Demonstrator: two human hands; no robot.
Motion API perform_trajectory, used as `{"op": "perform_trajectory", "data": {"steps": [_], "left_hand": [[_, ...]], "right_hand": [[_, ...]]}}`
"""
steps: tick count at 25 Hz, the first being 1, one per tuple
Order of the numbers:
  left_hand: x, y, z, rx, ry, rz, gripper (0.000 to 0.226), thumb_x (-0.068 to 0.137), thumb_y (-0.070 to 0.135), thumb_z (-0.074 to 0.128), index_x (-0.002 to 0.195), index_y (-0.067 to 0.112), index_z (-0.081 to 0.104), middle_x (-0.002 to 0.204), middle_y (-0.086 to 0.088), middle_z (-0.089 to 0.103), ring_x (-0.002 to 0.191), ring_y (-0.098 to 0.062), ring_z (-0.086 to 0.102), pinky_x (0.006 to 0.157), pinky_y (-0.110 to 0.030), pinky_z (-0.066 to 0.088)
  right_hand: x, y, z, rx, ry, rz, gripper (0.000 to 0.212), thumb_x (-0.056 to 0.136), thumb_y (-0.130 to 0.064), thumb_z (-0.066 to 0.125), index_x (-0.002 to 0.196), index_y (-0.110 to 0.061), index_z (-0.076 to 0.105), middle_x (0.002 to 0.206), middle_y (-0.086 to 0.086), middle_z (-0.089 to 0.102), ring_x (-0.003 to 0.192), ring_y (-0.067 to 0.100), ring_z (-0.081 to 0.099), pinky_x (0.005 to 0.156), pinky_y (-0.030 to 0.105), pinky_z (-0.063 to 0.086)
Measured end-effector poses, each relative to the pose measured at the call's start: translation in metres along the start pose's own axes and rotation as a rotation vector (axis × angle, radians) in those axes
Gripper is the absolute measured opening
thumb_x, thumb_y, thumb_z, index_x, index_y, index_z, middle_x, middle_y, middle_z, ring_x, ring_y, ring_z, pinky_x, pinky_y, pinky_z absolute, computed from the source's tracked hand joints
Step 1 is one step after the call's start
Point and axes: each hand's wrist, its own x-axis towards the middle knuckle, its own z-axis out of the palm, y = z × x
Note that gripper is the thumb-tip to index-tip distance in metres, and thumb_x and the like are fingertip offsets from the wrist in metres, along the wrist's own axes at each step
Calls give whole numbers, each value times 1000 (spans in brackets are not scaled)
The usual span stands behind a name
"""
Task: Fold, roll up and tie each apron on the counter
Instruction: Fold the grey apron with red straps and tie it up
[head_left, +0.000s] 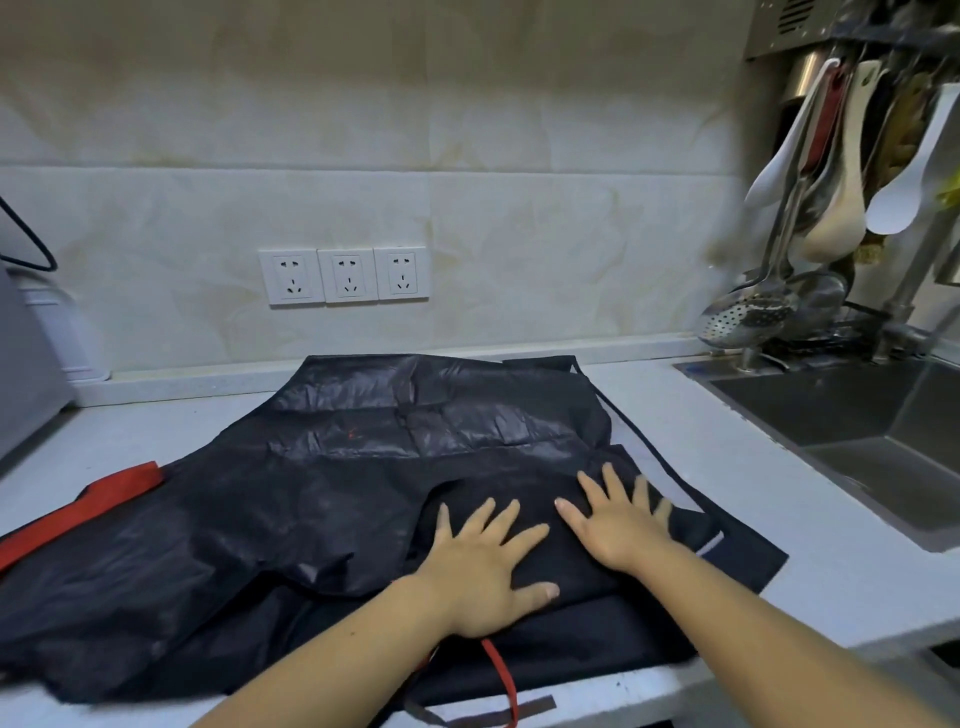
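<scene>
Black aprons (332, 483) lie spread in a heap over the white counter (810, 525). The top one is shiny and creased. A folded matte black part (545, 551) lies at the near right. My left hand (485, 561) presses flat on that fold with its fingers spread. My right hand (621, 519) rests flat beside it, fingers spread too. A red strap (78, 512) runs out to the left. Another red strap (501, 675) hangs over the front edge. A thin black tie (644, 447) trails on the right.
A steel sink (857, 431) is set in the counter at the right. Ladles, spoons and a skimmer (748, 312) hang above it. Three wall sockets (344, 275) sit behind the aprons. A grey appliance (26, 364) stands at the far left.
</scene>
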Motion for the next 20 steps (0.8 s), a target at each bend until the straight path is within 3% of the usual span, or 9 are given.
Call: {"op": "perform_trajectory", "data": {"steps": [5, 8, 11, 13, 15, 18, 20], "left_hand": [[1, -17, -2, -107, -1, -52, 73, 87, 76, 27, 151, 45, 11, 163, 7, -5, 149, -18, -13, 115, -59, -12], [6, -14, -4, -108, -23, -16, 71, 88, 75, 30, 151, 46, 13, 163, 10, -3, 149, -18, -13, 114, -60, -12], [9, -15, -9, -149, -19, 10, 69, 89, 71, 36, 150, 44, 19, 163, 9, 3, 149, -17, -7, 116, -58, -8], [6, -28, -18, -178, -5, 33, 65, 91, 63, 46, 148, 38, 30, 161, 4, 17, 149, -18, 9, 121, -46, 4], [-3, -49, -36, -248, 36, 45, 54, 90, 49, 59, 140, 31, 48, 149, 3, 43, 138, -15, 36, 115, -28, 25], [-29, -88, -65, -419, 174, -9, 26, 90, 17, 63, 114, 26, 68, 117, 8, 67, 109, -7, 60, 101, -24, 43], [-48, -113, -75, -535, 297, -95, 27, 90, 7, 59, 95, 31, 70, 100, 11, 70, 100, -8, 64, 96, -28, 48]], "right_hand": [[1, 3, 2, -56, 60, 100, 72, 91, -70, 16, 152, -37, 0, 161, 6, -12, 145, 41, -13, 113, 61, -4], [-1, -7, 3, -100, 149, 35, 63, 96, -60, 16, 152, -37, 2, 161, 7, -12, 145, 40, -14, 113, 64, -5], [-3, 2, 8, -54, 52, 96, 63, 93, -65, 11, 150, -43, 0, 161, 1, -13, 145, 38, -15, 110, 68, -4], [-5, 10, 2, -50, -7, 196, 65, 91, -68, 10, 150, -42, -3, 161, 2, -12, 145, 39, -15, 109, 70, -3], [-10, 5, -7, -128, 12, 204, 63, 96, -57, 18, 152, -35, 0, 161, 8, -7, 145, 40, -11, 110, 68, 0], [-14, -45, -8, -23, 225, -197, 56, 97, -29, 40, 150, -26, 23, 157, 11, 19, 145, 33, 12, 116, 50, 14], [-23, -92, -7, 164, 197, -544, 55, 91, -21, 52, 144, -27, 38, 148, 5, 37, 138, 27, 29, 114, 38, 27]]}}
